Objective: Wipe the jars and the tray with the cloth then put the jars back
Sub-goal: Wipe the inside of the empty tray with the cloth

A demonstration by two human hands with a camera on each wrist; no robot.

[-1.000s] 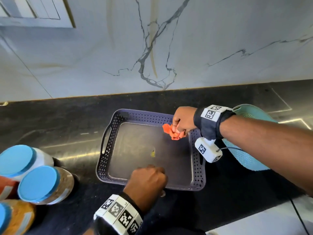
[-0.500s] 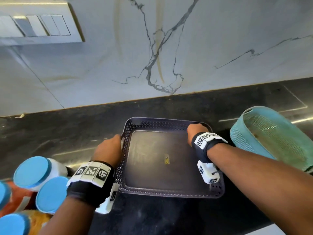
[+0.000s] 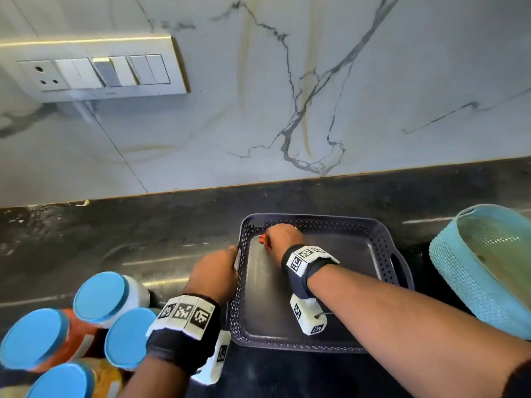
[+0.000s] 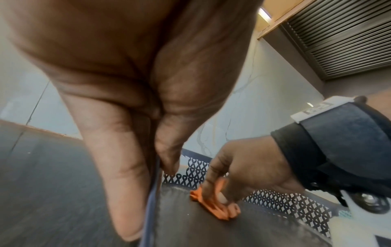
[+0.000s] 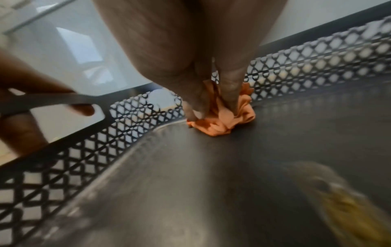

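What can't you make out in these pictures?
- Cloth: head view, almost wholly hidden under the right hand.
- Jars: head view, lower ones cut by the frame edge; contents unreadable.
- Yellowish patch on the tray: right wrist view, too blurred to identify.

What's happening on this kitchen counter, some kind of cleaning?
Yes. A person is wiping an empty grey tray on the dark counter. Their right hand presses a bunched orange cloth into the tray's far left corner, while the left hand grips the tray's left handle to steady it. Four blue-lidded jars wait on the counter to the left.
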